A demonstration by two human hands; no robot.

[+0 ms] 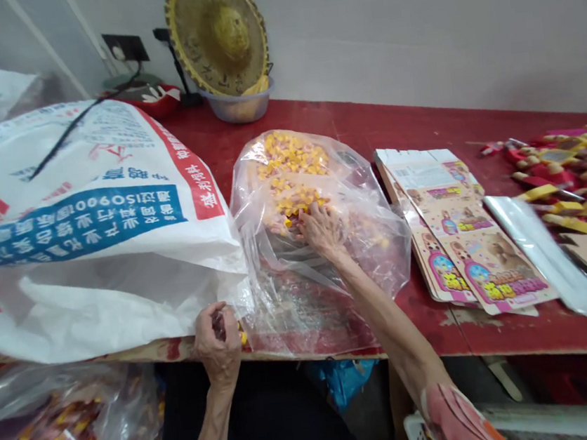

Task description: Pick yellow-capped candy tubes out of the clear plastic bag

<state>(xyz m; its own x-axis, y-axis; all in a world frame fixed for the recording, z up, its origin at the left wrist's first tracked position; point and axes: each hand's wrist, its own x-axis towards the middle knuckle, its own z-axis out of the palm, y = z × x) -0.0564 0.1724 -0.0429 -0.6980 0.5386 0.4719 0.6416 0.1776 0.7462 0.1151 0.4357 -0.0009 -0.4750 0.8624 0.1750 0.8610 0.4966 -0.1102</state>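
Clear plastic bag [322,245] on the red desk [443,323], long axis running away from the person, holding yellow pieces [289,155]. Right-hand fingers [310,219] among the pieces, grip unclear; left-hand fingers [214,321] curled closed at the bag's near edge, beside a white woven sack [87,229].

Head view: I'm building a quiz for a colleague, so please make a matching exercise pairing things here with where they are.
Things:
1. straw hat
2. woven sack
3. printed cards
4. right hand

Places:
A. touching yellow pieces in the clear bag
B. in a bowl against the wall
C. on the red table, right of the clear bag
D. left of the clear bag

Pairs: 1-B, 2-D, 3-C, 4-A
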